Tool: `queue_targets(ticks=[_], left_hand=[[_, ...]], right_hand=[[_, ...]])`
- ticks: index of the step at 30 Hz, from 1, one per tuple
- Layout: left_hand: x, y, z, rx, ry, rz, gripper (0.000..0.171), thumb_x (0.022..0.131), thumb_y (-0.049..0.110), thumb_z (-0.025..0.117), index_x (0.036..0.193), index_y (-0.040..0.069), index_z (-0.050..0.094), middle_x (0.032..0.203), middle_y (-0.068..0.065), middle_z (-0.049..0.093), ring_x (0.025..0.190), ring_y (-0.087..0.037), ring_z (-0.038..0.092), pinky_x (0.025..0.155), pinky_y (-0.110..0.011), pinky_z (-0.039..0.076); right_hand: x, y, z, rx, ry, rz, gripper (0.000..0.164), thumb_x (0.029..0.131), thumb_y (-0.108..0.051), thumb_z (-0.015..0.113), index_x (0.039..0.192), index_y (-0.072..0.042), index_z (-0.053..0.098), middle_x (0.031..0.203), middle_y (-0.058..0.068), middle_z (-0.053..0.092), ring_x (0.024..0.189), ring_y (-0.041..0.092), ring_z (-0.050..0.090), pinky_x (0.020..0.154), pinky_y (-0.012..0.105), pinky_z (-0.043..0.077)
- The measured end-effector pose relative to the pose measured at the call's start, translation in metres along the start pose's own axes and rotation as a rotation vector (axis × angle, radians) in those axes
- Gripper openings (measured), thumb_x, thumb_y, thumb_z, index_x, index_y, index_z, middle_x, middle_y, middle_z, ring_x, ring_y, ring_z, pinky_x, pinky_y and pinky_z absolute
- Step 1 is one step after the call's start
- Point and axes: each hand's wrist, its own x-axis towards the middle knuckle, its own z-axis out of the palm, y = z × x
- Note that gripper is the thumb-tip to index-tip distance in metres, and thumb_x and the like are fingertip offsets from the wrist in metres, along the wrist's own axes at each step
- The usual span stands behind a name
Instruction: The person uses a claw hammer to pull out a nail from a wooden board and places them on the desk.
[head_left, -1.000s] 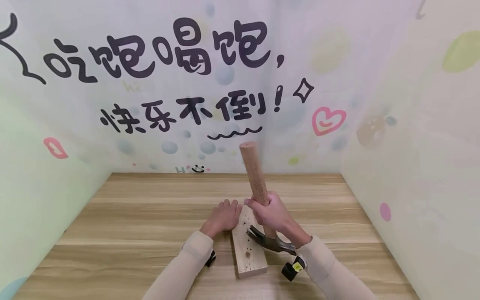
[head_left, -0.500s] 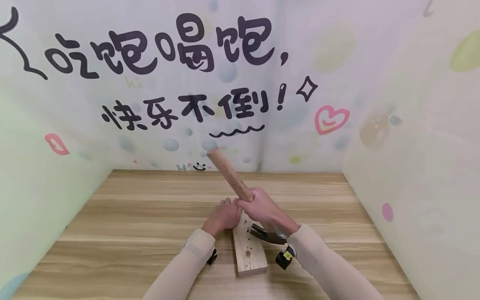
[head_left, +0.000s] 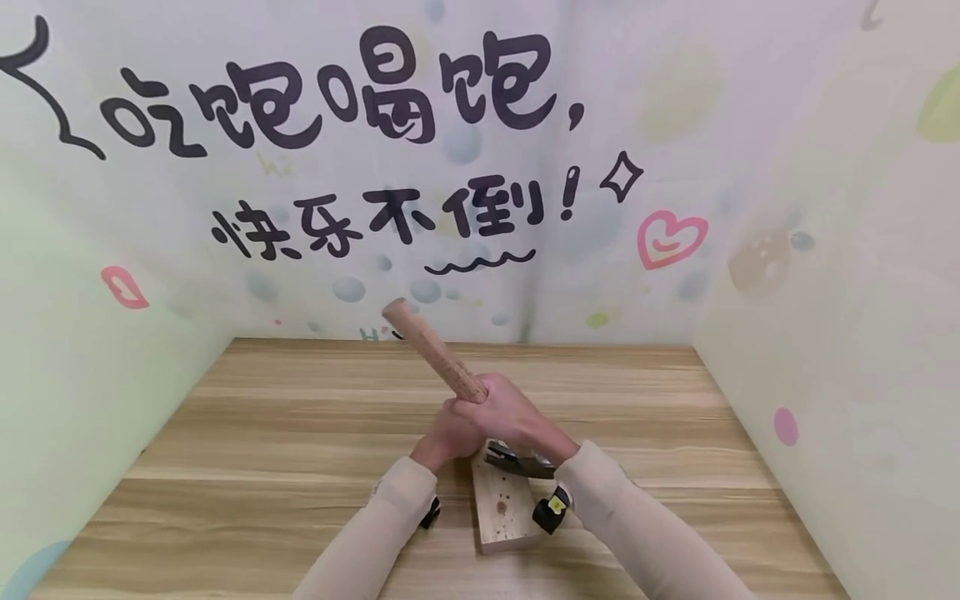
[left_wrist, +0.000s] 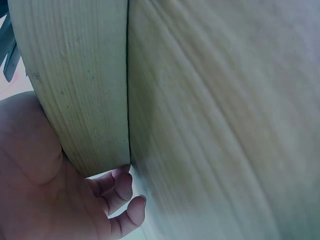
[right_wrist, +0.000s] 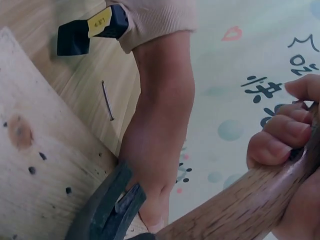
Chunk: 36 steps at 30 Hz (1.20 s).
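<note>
A pale wooden block [head_left: 506,508] with dark holes lies lengthwise on the table. My left hand [head_left: 448,435] holds its far end; in the left wrist view several fingers [left_wrist: 120,192] bend round that end, and the palm lies along the block. My right hand [head_left: 517,414] grips the wooden handle of a claw hammer [right_wrist: 230,212], whose butt points up and to the left. The dark hammer head [head_left: 517,463] is low over the block, claw toward the left. In the right wrist view the claw overlaps the left hand's near edge. Whether the claw holds a nail cannot be seen.
A loose nail [right_wrist: 107,102] lies on the table left of the block. The wood-grain table [head_left: 225,467] is enclosed by printed walls [head_left: 825,333] at back and sides. Black wrist cameras [head_left: 550,515] hang under both cuffs.
The hammer's handle has swung from nearly upright over to the left, and my right hand moved left with it, now overlapping the left hand in the head view. The left hand stays at the block.
</note>
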Motion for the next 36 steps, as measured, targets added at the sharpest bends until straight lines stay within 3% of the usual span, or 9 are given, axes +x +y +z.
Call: queue_targets(ticks=[4,7,13,22,31,36], left_hand=[[0.004,-0.001,0.004,0.013,-0.063,-0.073,0.030,0.097,0.014,0.049,0.120,0.000,0.061,0.116,-0.014,0.064,0.107,-0.033,0.059,0.092,-0.052,0.048],[0.006,-0.002,0.005,0.045,-0.092,-0.070,0.032,0.097,0.013,0.048,0.123,0.000,0.060,0.122,-0.014,0.063,0.113,-0.035,0.057,0.096,-0.053,0.046],[0.006,-0.003,0.004,0.025,-0.097,-0.090,0.033,0.096,0.014,0.048,0.123,0.001,0.061,0.124,-0.014,0.063,0.115,-0.035,0.056,0.095,-0.053,0.046],[0.007,-0.003,0.004,0.002,-0.141,-0.171,0.037,0.100,0.019,0.045,0.130,0.002,0.058,0.130,-0.013,0.061,0.119,-0.034,0.053,0.095,-0.055,0.047],[0.007,0.001,0.002,0.038,-0.149,-0.165,0.033,0.095,0.015,0.049,0.124,0.003,0.061,0.115,-0.013,0.066,0.102,-0.031,0.061,0.080,-0.050,0.053],[0.008,0.003,0.002,0.109,-0.172,-0.141,0.032,0.096,0.014,0.050,0.124,0.002,0.061,0.113,-0.017,0.066,0.102,-0.035,0.063,0.081,-0.050,0.054]], right_hand=[[-0.003,0.004,-0.007,0.065,0.026,-0.004,0.026,0.089,-0.022,0.065,0.094,0.003,0.071,0.054,-0.002,0.045,0.045,0.010,0.040,0.042,0.024,0.034],[-0.004,0.006,-0.009,0.088,0.020,-0.028,0.027,0.089,-0.020,0.063,0.099,0.004,0.072,0.054,-0.002,0.046,0.044,0.010,0.040,0.041,0.023,0.034],[-0.004,0.006,-0.006,0.108,0.025,-0.050,0.024,0.089,-0.021,0.064,0.095,0.000,0.074,0.054,-0.004,0.045,0.045,0.009,0.039,0.041,0.023,0.032],[-0.003,0.009,-0.005,0.106,0.040,-0.057,0.019,0.089,-0.026,0.066,0.091,-0.010,0.076,0.055,-0.004,0.044,0.047,0.010,0.039,0.042,0.024,0.031],[-0.008,0.011,-0.007,0.074,0.044,-0.111,0.026,0.091,-0.024,0.066,0.097,0.000,0.074,0.054,-0.003,0.043,0.045,0.009,0.037,0.042,0.023,0.030],[-0.011,0.013,-0.008,0.047,0.079,-0.121,0.031,0.090,-0.027,0.068,0.073,-0.002,0.063,0.054,-0.004,0.042,0.046,0.009,0.037,0.043,0.023,0.030]])
